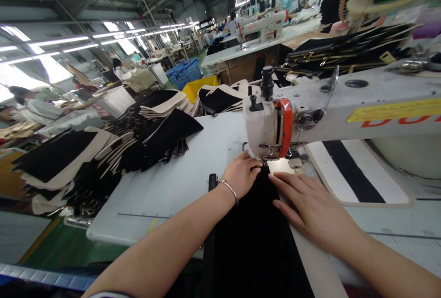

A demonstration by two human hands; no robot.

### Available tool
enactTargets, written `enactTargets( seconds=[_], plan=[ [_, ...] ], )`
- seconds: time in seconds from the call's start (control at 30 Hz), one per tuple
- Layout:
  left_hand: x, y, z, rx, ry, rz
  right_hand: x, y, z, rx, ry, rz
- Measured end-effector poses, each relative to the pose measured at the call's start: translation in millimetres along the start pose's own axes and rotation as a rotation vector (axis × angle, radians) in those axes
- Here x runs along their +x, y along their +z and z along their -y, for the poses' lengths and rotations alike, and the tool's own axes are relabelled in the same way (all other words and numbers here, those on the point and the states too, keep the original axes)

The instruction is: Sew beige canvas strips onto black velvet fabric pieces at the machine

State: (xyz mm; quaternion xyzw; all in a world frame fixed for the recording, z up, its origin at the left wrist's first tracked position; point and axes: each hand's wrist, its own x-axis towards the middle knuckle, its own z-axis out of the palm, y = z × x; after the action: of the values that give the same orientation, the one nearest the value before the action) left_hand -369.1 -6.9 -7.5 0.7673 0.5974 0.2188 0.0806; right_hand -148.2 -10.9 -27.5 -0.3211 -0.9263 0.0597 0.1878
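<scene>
A long black fabric panel (255,243) with a beige strip (315,261) along its right side runs from the front edge up to the sewing machine (263,126). My left hand (241,174), a silver bangle at its wrist, is closed at the panel's upper left, fingers bent and pressed together beside the presser foot. Flat on the beige strip lies my right hand (306,201), its fingers stretched toward the needle area. A small lit pale piece (280,167) shows just beyond these fingertips. The needle tip is too small to make out.
A beige panel with a black stripe (354,171) lies under the machine arm. Stacked black and beige pieces (65,151) crowd the left; more black pieces with metal zips (344,52) are piled behind the machine. A yellow bin (200,87) and blue crate (184,73) stand beyond the table.
</scene>
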Motion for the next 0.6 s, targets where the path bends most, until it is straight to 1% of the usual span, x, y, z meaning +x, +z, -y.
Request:
enactTargets(
  seconds=[0.13,0.2,0.3,0.47,0.53,0.6],
  plan=[
    [-12,-4.1,-8,0.07,0.26,0.051,-2,1,0,0.006,0.004,0.013],
    [-19,-5.7,-10,0.077,0.329,0.047,-2,2,0,0.01,0.009,0.01],
    [-24,-6.9,-9,0.097,0.336,0.046,-2,4,0,0.011,0.013,0.001],
    [-19,-2.6,0,0.089,0.348,0.072,0,4,-1,0.005,0.012,-0.02],
    [-17,-2.4,2,0.063,0.333,0.085,1,3,0,-0.001,0.006,-0.009],
    [-21,-8.7,-1,0.059,0.288,0.128,-1,2,2,-0.008,0.012,-0.003]
  ],
)
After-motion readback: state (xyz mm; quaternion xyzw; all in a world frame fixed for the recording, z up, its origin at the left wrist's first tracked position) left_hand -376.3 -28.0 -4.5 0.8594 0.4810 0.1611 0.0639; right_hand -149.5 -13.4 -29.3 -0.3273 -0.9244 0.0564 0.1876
